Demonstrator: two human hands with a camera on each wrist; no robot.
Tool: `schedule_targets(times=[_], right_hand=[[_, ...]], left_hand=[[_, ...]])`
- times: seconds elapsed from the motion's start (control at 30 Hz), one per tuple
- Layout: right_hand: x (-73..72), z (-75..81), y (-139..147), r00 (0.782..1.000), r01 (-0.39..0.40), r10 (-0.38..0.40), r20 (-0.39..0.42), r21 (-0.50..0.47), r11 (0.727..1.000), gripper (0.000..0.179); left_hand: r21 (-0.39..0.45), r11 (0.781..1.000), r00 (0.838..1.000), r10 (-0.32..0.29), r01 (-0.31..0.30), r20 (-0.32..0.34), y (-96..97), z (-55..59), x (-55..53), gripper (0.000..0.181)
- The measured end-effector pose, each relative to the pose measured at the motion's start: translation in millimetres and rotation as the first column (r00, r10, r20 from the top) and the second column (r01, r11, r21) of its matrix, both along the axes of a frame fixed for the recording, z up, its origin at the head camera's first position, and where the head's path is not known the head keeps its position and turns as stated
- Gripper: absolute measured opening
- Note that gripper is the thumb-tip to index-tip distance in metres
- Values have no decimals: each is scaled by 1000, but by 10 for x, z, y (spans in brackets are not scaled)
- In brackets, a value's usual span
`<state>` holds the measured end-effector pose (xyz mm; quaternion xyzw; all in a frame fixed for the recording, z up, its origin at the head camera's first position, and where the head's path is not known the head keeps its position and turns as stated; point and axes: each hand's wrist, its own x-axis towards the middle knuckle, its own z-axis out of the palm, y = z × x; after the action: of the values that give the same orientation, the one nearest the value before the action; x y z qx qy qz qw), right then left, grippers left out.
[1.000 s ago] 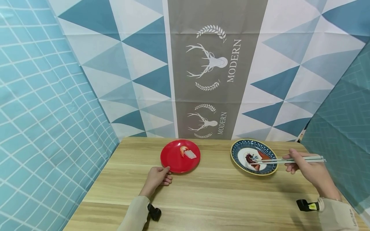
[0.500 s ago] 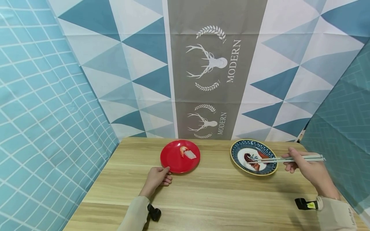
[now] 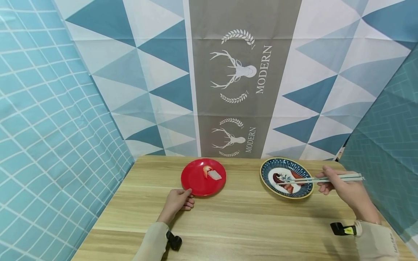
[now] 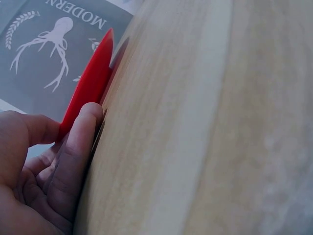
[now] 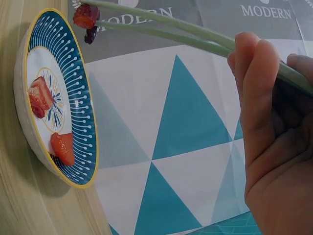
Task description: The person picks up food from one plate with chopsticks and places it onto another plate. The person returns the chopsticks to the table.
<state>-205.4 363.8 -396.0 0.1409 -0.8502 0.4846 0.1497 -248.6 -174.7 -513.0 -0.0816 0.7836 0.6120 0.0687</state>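
Note:
My left hand (image 3: 177, 202) pinches the near rim of a red plate (image 3: 196, 183), thumb above and fingers at the underside. In the left wrist view that plate (image 4: 90, 85) appears edge-on. A shrimp (image 3: 207, 170) and a white slice (image 3: 214, 175) lie on it. In my right hand (image 3: 346, 190) are pale green chopsticks (image 3: 336, 178), reaching left across a blue-patterned plate (image 3: 307, 190). A dark red, curled food piece (image 5: 85, 19) is at their tips, above the plate in the right wrist view. A red-and-white piece (image 5: 41, 97) and an orange-red slice (image 5: 62, 148) lie on that plate.
Both plates stand toward the back of a wooden table (image 3: 228, 224). Behind it hangs a patterned cloth (image 3: 235, 90), with blue tiled cloth (image 3: 58, 127) at the left and teal cloth (image 3: 385, 152) at the right.
My right hand has shifted slightly left, carrying the chopsticks and the dark red piece the same way. The left hand and red plate have stayed in place.

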Motion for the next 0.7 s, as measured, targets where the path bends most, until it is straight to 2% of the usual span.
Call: schedule_targets(times=[0.4, 0.7], right_hand=[[-25, 41, -88, 998, -26, 25, 65, 14, 1000, 41], [-56, 51, -144, 995, -79, 79, 53, 3, 997, 41]], left_hand=[[5, 1000, 1000, -1, 1, 5, -4, 5, -1, 36], [8, 1000, 1000, -11, 11, 0, -22, -21, -23, 36]])
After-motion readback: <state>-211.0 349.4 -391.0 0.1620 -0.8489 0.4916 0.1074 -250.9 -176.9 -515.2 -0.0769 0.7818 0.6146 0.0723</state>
